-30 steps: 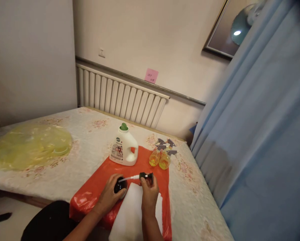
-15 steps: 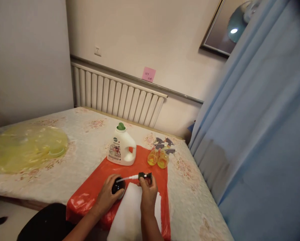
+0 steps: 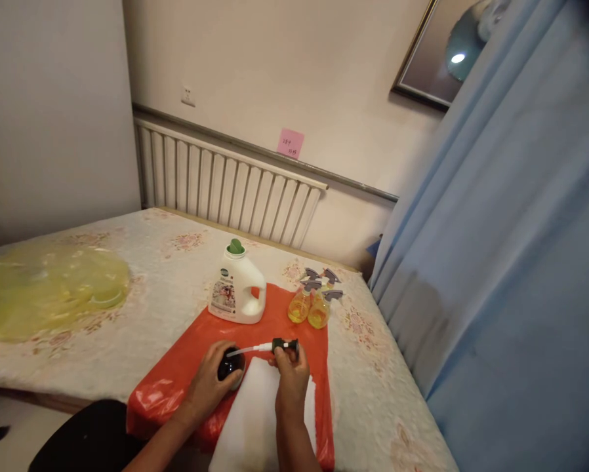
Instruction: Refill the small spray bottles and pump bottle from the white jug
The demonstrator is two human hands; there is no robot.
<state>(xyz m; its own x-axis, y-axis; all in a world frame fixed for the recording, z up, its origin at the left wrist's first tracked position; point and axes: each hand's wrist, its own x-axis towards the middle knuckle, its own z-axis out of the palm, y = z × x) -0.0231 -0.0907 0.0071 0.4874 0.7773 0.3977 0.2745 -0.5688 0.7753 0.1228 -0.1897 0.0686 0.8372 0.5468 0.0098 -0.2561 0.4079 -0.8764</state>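
My left hand (image 3: 213, 377) is wrapped around a dark, round-topped bottle (image 3: 230, 368) that stands on the red plastic sheet (image 3: 176, 357). Pinched in my right hand (image 3: 292, 373) is a black pump head (image 3: 285, 345) with a white collar and a thin dip tube (image 3: 245, 351). The tube points left, and its tip overlaps the top of the dark bottle; whether it is inside the opening I cannot tell. Below my hands lies a white cloth or paper (image 3: 250, 419). Behind them stands a white detergent jug (image 3: 243, 292) with a green spout, its handle facing right.
Several spray bottles (image 3: 318, 313) with yellow liquid and grey triggers cluster right of the jug. A yellow plastic bag (image 3: 53, 288) lies on the floral-covered bed (image 3: 166, 288). A blue curtain (image 3: 501, 262) hangs at right, a radiator (image 3: 225, 174) behind. A black stool (image 3: 85, 436) is at lower left.
The view has shifted slightly, moving the scene a little left. Both hands keep their holds on the bottle and the pump head, with almost no movement between them.
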